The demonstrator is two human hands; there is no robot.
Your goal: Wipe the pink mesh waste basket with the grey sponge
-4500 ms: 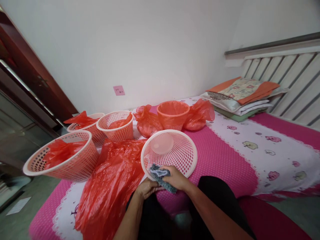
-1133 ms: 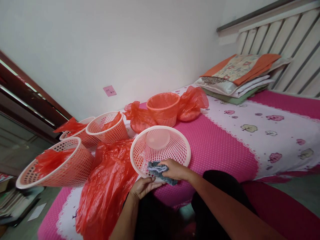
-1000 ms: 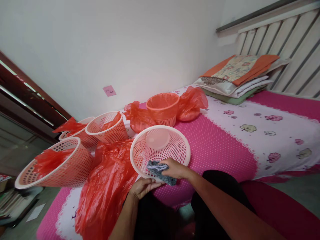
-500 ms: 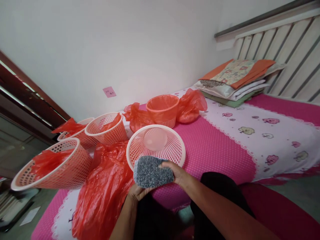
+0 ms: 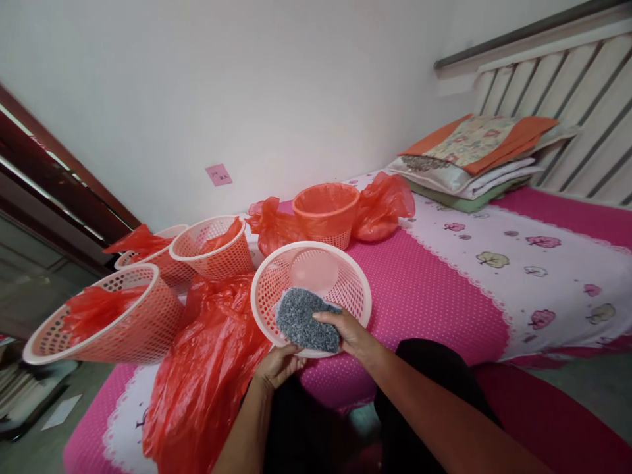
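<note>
My right hand [image 5: 348, 332] is closed on the right end of a grey, fuzzy scrubbing sponge [image 5: 307, 321], thumb on top. The sponge is over the near side of a pale pink perforated plastic basket [image 5: 364, 289], which faces me with its mouth up and its round solid base visible inside. At the basket's near rim, my left hand [image 5: 279, 365] is closed, thumb over the edge and fingers below. Part of the rim is hidden by the sponge and hands. Beside my left forearm lies a crumpled red plastic bag [image 5: 207, 368].
Several similar baskets stand left, including a tilted one [image 5: 160, 316] with red plastic inside. A basket lined with a red bag [image 5: 326, 201] stands behind, against the wall. Folded bedding [image 5: 474, 155] is stacked far right on the pink dotted bedspread [image 5: 424, 296], near a white radiator [image 5: 567, 99].
The sponge has moved up and over the basket's inside, its far edge now tilted and rounded. My left hand has come from under the sponge to the near rim.
</note>
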